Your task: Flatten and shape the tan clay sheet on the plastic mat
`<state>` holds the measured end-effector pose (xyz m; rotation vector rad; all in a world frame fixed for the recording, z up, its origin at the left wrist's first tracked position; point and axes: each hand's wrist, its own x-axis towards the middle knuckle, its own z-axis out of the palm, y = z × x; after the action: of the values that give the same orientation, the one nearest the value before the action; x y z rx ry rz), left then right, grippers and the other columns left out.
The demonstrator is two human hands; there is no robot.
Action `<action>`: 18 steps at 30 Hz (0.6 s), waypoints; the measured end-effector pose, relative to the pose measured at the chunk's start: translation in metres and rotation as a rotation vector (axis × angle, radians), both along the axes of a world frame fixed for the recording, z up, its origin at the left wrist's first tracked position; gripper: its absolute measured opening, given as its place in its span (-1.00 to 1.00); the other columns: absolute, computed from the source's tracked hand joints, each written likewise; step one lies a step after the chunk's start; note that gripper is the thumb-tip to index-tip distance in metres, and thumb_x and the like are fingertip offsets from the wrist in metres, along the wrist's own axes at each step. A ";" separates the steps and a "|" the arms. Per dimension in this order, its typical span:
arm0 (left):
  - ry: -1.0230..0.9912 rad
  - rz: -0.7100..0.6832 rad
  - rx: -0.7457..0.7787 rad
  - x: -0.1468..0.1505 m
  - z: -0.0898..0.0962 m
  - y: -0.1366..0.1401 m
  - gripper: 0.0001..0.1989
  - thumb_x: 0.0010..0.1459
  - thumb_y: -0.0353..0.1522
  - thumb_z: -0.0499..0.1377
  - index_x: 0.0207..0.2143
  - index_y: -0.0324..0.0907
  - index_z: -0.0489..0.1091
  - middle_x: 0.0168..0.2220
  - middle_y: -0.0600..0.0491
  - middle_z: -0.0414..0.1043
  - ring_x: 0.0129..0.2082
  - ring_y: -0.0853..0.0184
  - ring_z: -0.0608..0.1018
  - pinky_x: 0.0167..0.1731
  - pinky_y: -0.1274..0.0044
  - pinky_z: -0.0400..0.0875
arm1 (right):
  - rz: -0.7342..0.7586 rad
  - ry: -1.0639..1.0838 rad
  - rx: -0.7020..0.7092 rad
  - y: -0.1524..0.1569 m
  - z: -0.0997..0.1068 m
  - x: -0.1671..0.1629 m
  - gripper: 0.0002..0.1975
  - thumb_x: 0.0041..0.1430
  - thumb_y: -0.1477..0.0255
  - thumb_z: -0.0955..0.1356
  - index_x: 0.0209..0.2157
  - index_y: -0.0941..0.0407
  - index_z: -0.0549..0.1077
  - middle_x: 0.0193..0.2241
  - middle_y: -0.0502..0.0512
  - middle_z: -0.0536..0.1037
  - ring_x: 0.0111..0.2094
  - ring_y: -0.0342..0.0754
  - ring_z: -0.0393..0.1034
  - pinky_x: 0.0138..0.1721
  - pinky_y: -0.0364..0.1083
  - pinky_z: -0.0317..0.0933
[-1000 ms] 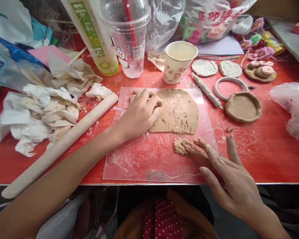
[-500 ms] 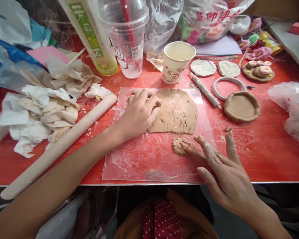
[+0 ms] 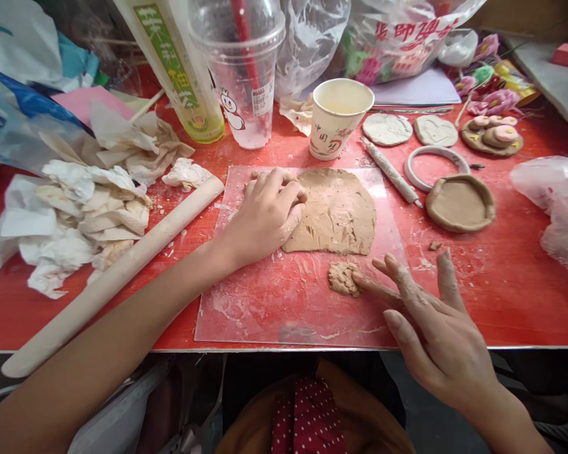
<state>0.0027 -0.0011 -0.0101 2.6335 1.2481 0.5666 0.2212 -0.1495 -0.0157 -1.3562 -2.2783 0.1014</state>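
A flat slab of brown clay (image 3: 336, 211), rough on its surface, lies on a clear plastic board (image 3: 260, 309). At the slab's left edge rests my left hand (image 3: 272, 211), its fingers curled in and the thumb drawn close; whatever may be under them is hidden. Just below the slab sits a small crumbly clay lump (image 3: 343, 278). My right hand (image 3: 435, 321) is open with fingers spread, and one fingertip reaches the lump's right side.
A long rolling pin (image 3: 118, 274) lies slanted at left beside crumpled tissues (image 3: 94, 202). Behind the board stand a paper cup (image 3: 336, 129), a plastic cup (image 3: 246, 82) and a bottle (image 3: 184, 82). A round clay dish (image 3: 459, 202), a tape ring (image 3: 409, 170) and a small roller (image 3: 390, 170) are at right.
My right hand has shifted slightly to the right, its fingers drawing back from over the small clay lump. My left hand stays at the slab's edge.
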 end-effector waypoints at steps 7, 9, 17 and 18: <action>-0.016 -0.003 0.006 0.000 0.000 0.000 -0.82 0.23 -0.35 -0.03 -0.19 -0.20 0.30 -0.04 -0.09 0.25 0.02 0.21 0.29 0.03 0.28 0.17 | -0.018 0.035 -0.096 0.000 0.001 0.003 -0.33 0.24 0.49 0.13 0.28 0.26 -0.32 0.01 0.16 0.45 0.27 -0.03 -0.12 0.24 0.32 -0.32; -0.021 -0.007 0.011 0.000 0.000 0.000 -0.83 0.23 -0.35 -0.03 -0.19 -0.19 0.30 -0.04 -0.09 0.25 0.02 0.21 0.29 0.03 0.27 0.18 | 0.008 -0.020 -0.128 0.001 -0.001 0.003 -0.32 0.25 0.45 0.14 0.28 0.28 -0.34 0.04 0.17 0.42 0.28 -0.01 -0.14 0.24 0.32 -0.32; -0.148 0.016 0.030 0.000 0.005 -0.003 -0.82 0.22 -0.40 -0.03 -0.14 -0.16 0.27 -0.04 -0.07 0.21 0.02 0.28 0.32 0.06 0.34 0.22 | 0.042 -0.027 -0.033 -0.001 -0.005 0.004 -0.33 0.20 0.50 0.21 0.27 0.27 -0.18 0.00 0.25 0.45 0.19 0.05 0.12 0.24 0.29 -0.23; -0.174 0.025 0.041 0.000 0.006 -0.003 -0.82 0.22 -0.41 -0.03 -0.14 -0.15 0.27 -0.04 -0.06 0.20 0.03 0.29 0.32 0.07 0.35 0.23 | 0.048 -0.016 -0.030 -0.001 -0.005 0.004 -0.32 0.20 0.49 0.20 0.28 0.28 -0.19 0.01 0.26 0.44 0.20 0.05 0.11 0.24 0.28 -0.20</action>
<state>0.0030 -0.0042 -0.0040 2.5401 1.2311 0.8138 0.2250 -0.1508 -0.0203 -1.3221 -2.3324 0.1415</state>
